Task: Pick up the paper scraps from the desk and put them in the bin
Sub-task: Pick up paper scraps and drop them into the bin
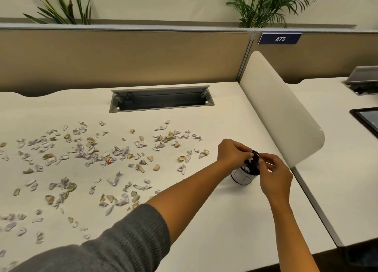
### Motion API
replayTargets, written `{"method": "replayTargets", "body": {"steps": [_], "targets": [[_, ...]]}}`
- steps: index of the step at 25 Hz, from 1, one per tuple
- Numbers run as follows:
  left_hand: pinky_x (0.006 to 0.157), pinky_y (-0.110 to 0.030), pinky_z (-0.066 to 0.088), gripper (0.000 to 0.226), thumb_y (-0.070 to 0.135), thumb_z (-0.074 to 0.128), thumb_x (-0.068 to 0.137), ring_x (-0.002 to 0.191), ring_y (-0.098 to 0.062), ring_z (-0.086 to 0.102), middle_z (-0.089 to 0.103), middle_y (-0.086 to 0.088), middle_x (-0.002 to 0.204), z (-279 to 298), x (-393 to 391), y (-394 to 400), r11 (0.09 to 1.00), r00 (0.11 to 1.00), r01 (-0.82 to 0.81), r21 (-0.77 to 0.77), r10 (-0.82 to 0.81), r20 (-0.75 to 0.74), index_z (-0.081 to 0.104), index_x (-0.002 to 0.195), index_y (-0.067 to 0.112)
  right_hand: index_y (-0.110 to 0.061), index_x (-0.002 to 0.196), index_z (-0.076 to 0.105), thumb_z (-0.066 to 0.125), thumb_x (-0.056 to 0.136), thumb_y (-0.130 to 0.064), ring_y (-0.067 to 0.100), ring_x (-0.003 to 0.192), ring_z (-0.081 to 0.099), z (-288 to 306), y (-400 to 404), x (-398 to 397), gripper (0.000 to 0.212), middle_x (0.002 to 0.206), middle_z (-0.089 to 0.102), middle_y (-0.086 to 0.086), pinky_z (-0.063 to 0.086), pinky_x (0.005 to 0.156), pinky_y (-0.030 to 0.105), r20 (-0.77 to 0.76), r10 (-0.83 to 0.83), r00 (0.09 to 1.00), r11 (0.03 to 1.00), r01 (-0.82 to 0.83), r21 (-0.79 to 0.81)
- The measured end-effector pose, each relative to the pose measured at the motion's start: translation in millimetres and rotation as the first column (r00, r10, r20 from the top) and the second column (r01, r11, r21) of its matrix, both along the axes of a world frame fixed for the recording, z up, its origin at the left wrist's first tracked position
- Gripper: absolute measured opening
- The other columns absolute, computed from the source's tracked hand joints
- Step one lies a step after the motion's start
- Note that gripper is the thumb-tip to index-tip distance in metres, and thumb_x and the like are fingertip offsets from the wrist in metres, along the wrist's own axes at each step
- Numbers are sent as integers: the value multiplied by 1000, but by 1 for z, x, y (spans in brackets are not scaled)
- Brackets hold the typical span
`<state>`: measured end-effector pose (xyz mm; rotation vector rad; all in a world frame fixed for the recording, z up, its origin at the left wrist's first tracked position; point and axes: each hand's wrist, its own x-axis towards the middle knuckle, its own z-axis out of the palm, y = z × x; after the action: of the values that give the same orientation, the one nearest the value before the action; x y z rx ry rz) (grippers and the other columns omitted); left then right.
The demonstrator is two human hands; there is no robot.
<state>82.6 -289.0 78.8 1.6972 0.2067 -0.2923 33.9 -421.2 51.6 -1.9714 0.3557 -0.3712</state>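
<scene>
Small bin [244, 175], white-walled with a dark rim, standing upright on the white table [225, 220] at its right side, just beside the rounded white divider panel [280, 116]. Both hands meet directly over the bin's mouth. Left hand [233, 154], on an arm reaching from the near left across the table in a grey sleeve [122, 241] pushed up the forearm, has its fingers [248, 153] pinched together on a small white scrap [251, 159] at the rim. Right hand [275, 176], entering from the near right, has thumb and forefinger closed at the same spot; whether they grip the scrap or only touch it cannot be told. Paper scraps [92, 155], white and tan, too many to count exactly and well over fifty, lie scattered over the left and middle of the table. Farther back, one open grey cable tray [161, 99]; two potted plants [263, 4] beyond the partition.
</scene>
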Motion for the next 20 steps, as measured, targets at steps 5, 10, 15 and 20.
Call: {"method": "replayTargets", "body": {"steps": [5,10,15,20], "targets": [[66,-15,49,18,6,71,80,81,-12,65,75,-7,100,-5,0,-14,990,994,112,87,-113,11,77,96,9,-25,100,68,60,96,-15,-7,89,65,-1,-6,0,13,95,69,-18,43,65,-1,-4,-2,1000,1000,2,-12],[63,-7,44,26,2,61,81,90,-8,61,73,-4,108,-2,4,2,992,997,74,105,-77,31,76,100,11,-24,101,68,58,96,-16,6,92,67,-2,-10,2,14,95,70,-11,47,74,16,-15,-28,999,1000,28,-6],[65,-10,46,28,5,57,83,86,-7,64,74,-1,104,-10,-5,42,995,999,-2,105,-2,42,77,100,16,-25,101,69,59,96,-18,3,93,66,3,3,6,14,97,69,-13,50,75,18,10,4,1000,1000,-4,-11],[97,-27,48,32,13,57,87,113,-15,60,65,-3,125,-35,-24,101,916,993,83,392,-111,49,68,117,14,-26,99,70,59,94,-14,-8,89,64,7,29,9,17,95,70,-15,46,75,8,19,91,996,996,-91,-14]]}}
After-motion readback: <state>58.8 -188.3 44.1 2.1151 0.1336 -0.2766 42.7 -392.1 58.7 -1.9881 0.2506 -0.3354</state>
